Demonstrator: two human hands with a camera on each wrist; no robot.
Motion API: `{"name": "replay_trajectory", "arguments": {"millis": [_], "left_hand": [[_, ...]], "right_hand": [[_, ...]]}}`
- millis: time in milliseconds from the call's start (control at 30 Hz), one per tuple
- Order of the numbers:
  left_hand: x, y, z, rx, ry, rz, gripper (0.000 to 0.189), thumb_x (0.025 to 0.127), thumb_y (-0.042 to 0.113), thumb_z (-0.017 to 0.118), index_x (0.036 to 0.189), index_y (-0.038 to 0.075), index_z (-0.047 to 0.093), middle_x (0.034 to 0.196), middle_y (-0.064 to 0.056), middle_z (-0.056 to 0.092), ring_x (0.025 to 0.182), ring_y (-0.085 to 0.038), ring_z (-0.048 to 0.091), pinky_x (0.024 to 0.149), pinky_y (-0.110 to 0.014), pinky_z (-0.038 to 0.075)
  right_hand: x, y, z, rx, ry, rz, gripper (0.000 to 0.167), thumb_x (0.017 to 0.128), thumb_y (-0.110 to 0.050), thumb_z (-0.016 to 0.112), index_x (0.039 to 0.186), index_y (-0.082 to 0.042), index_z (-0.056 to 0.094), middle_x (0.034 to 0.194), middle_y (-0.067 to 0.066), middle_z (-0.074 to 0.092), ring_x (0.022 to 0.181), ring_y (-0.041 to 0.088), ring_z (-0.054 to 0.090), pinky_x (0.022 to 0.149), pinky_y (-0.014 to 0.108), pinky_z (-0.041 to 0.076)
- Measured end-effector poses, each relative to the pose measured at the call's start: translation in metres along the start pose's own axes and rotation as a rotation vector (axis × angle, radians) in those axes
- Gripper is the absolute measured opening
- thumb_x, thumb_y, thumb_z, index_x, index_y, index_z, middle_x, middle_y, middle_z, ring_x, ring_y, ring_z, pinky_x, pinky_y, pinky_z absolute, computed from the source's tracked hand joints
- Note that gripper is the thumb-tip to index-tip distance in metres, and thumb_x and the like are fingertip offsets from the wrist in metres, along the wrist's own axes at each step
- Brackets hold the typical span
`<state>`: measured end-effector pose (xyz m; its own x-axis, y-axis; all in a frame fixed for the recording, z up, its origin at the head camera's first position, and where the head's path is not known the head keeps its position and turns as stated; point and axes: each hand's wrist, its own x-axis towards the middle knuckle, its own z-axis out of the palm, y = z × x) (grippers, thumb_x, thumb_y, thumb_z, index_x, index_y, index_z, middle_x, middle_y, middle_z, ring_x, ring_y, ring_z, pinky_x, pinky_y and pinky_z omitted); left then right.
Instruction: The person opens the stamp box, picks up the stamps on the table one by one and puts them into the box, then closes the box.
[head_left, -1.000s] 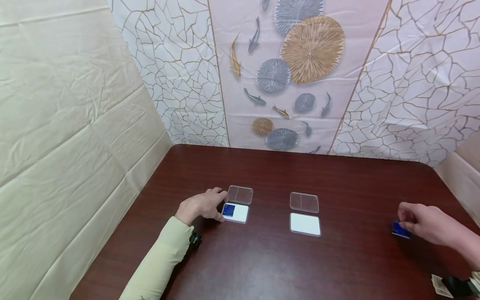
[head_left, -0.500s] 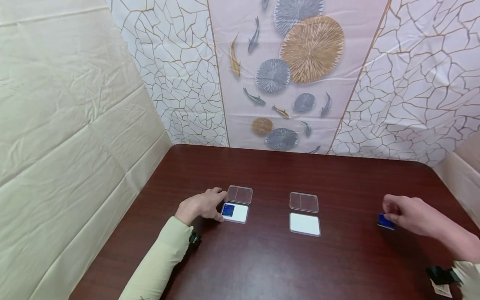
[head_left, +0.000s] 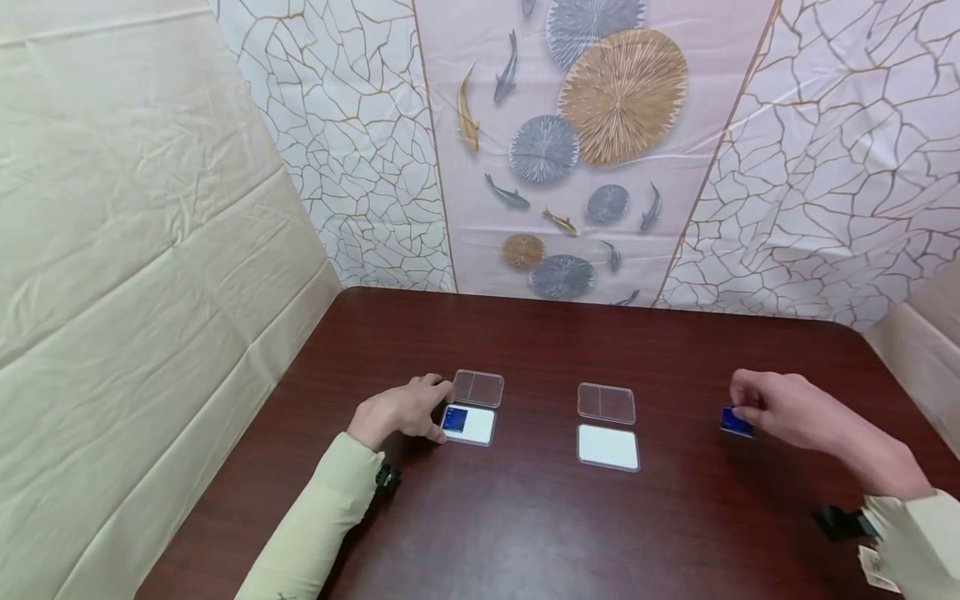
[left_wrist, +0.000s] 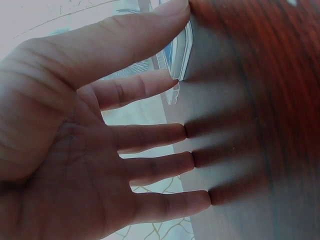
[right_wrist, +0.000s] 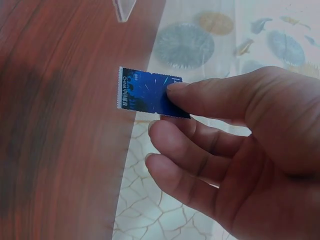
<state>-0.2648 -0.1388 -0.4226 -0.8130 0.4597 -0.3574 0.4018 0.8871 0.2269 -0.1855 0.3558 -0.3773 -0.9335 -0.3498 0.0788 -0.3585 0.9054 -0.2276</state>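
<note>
My right hand point(head_left: 795, 412) pinches a blue postage stamp point(right_wrist: 142, 92) between thumb and index finger, above the right side of the table. Its perforated edge and dark silhouettes show in the right wrist view, with the other fingers loosely bent below. My left hand point(head_left: 400, 412) has its fingers spread and fairly straight, fingertips down on the tabletop. Its thumb and index finger lie right at the left edge of a shallow clear case point(head_left: 482, 427) with a white insert. On that insert's left part lies another blue stamp point(head_left: 454, 418).
Behind the left case lies a clear lid point(head_left: 486, 389). Further right are a second case point(head_left: 608, 447) with a bare white insert and its clear lid point(head_left: 617, 404). A small printed paper point(head_left: 876, 568) is beside the right sleeve. Patterned cloth point(head_left: 375, 150) stands behind the dark table point(head_left: 510, 533).
My right hand has moved left and slightly away from me across the table, carrying the pinched stamp. The left hand and both cases have stayed in place.
</note>
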Motion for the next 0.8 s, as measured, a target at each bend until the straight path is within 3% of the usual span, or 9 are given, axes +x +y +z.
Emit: {"name": "replay_trajectory", "arguments": {"millis": [800], "left_hand": [[-0.001, 0.001, 0.000, 0.006, -0.007, -0.006, 0.052, 0.080, 0.033, 0.081, 0.123, 0.021, 0.053, 0.146, -0.009, 0.041, 0.120, -0.025, 0.045, 0.092, -0.041, 0.046]], "right_hand": [[0.038, -0.043, -0.003, 0.083, -0.030, 0.000, 0.020, 0.085, -0.007, 0.071, 0.081, -0.017, 0.053, 0.067, -0.007, 0.052, 0.060, 0.008, 0.045, 0.055, 0.025, 0.036]]}}
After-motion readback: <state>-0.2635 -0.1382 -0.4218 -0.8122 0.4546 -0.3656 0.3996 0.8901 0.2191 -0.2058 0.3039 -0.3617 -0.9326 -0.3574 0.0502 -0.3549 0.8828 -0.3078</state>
